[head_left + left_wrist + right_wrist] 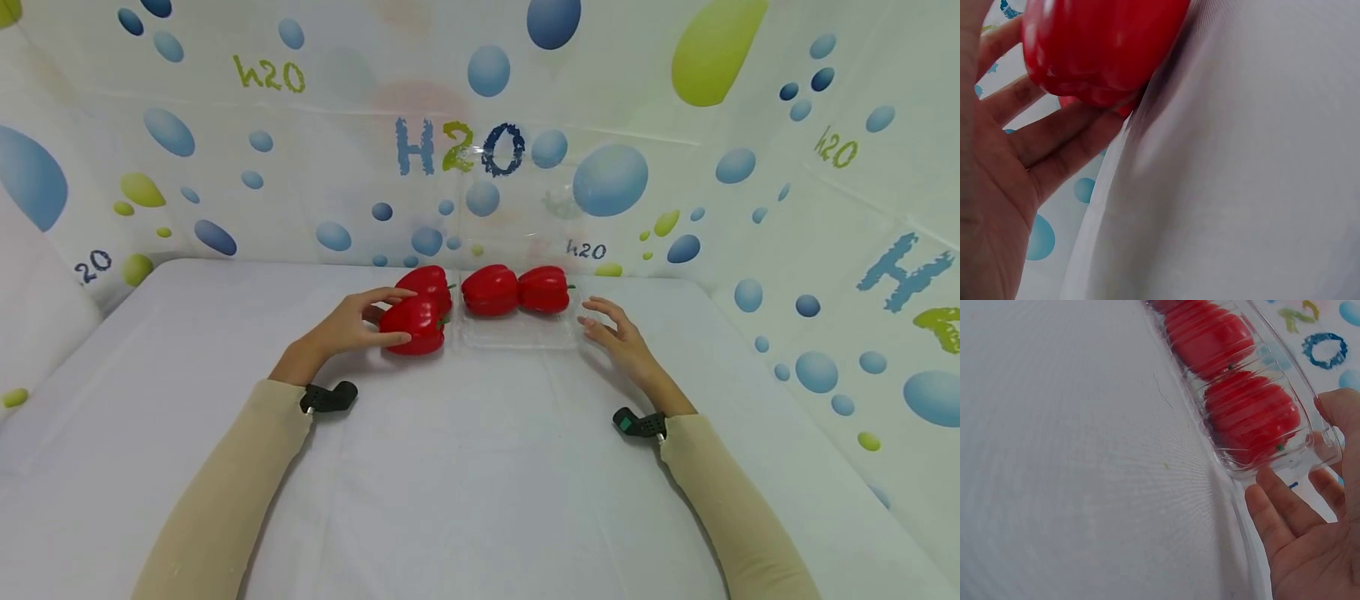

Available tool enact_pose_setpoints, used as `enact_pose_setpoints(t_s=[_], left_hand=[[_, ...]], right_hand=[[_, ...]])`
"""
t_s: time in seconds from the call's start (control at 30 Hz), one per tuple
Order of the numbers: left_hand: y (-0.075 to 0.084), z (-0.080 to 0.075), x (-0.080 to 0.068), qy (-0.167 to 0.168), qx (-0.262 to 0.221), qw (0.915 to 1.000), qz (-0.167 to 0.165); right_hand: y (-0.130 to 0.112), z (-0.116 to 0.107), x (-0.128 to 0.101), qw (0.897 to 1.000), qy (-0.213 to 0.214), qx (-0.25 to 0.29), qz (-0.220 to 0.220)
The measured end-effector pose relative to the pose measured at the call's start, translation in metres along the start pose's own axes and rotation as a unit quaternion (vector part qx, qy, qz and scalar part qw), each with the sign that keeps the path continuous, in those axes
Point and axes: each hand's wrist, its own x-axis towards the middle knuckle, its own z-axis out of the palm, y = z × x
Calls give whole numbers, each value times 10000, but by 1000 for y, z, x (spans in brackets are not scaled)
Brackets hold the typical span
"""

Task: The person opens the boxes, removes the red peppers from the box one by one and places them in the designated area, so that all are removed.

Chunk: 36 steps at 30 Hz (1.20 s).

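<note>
Fingers of my left hand [341, 327] curl round the near red pepper [411, 327], thumb on its near flank, index over the top; the wrist view shows the pepper [1100, 47] sitting vs. the fingertips [1066, 134], palm well open behind it. It lies directly ahead of those fingers, lying on its side w/ long axis running left-right, stem end pointing away from my palm toward the clear tray [517, 332]. A second pepper [429, 283] sits just beyond it, touching or nearly so.

My right hand [622, 342] hangs relaxed, fingers spread, holding nothing, tips just beside the tray's right edge; from the right wrist view the tray corner [1310, 464] is at the fingertips [1272, 506], touching or not I can't tell. Two peppers [491, 290] [545, 288] lie side by side inside, at the far half, left of my right fingers. Tray's near half is bare plastic. Left hand is the one on the loose pepper; the tray lies to the right of it, across a narrow gap on the white tabletop [465, 467].
</note>
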Motion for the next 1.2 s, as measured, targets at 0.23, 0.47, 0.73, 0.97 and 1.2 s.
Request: enact_pose_setpoints(t_s=[0.23,0.47,0.73,0.97,1.2], left_hand=[[-3,0,-1,-14,69,10000,-28],[-3,0,-1,4,101,9999,-109],[-3,0,-1,14,79,9998,-167],[-2,0,-2,40,81,9999,-140],[-1,0,-2,99,94,9998,-157]], right_hand=[[14,-1,5,10000,61,-57,-41],[13,-2,5,10000,24,-57,-44],[15,-1,4,9999,55,-89,-61],[14,-1,4,9999,63,-124,-32],[-1,2,-1,10000,19,-11,53]])
